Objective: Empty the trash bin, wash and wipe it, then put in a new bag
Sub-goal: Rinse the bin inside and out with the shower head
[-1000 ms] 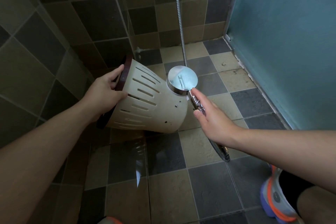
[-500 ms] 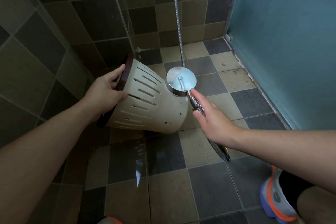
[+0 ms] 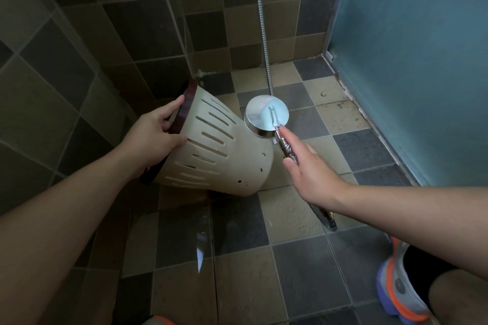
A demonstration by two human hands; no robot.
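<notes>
**Tiled shower floor and what rests on it**

The floor (image 3: 290,266) is laid in square tiles of dark grey and tan, set in a checker-like mix, with dirty marks near the blue glass panel (image 3: 412,66). A cream slotted bin (image 3: 211,150) with a dark rim lies tilted, its lower side touching the floor by the tiled wall corner. Right of the bin, well apart, a shoe (image 3: 396,290) with orange trim stands on the tiles.
</notes>
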